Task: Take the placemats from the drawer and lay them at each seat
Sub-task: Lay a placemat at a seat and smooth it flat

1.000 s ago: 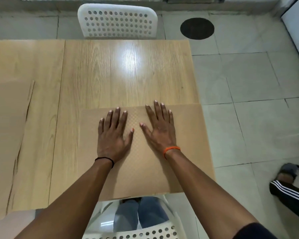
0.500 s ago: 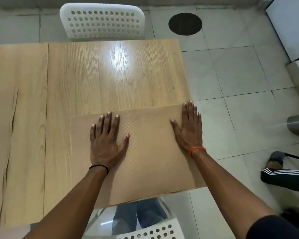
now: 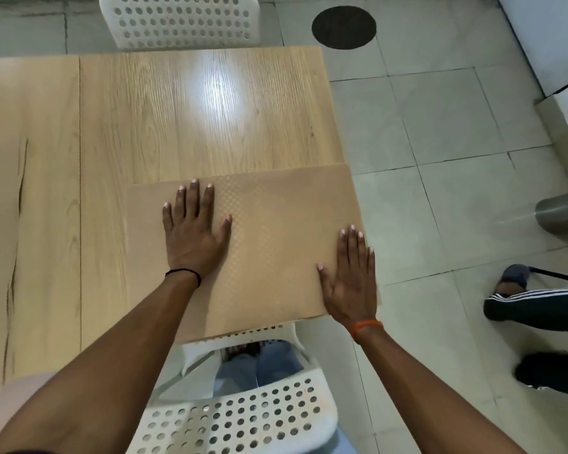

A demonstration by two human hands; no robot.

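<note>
Flat on tan placemat [image 3: 276, 231], left hand [image 3: 194, 231], right hand [image 3: 351, 276]

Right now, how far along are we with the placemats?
One placemat already lies flat at the left end of the table. In hand: the left hand and right hand press flat on a second placemat at the near seat, which overhangs the table's right and near edges. Left: the spot before the far white chair is bare.

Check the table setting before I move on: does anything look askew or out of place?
Yes. The tan textured placemat under both flat hands overhangs the light wooden table at its right and near edges, its near edge jutting over the white perforated chair.
</note>
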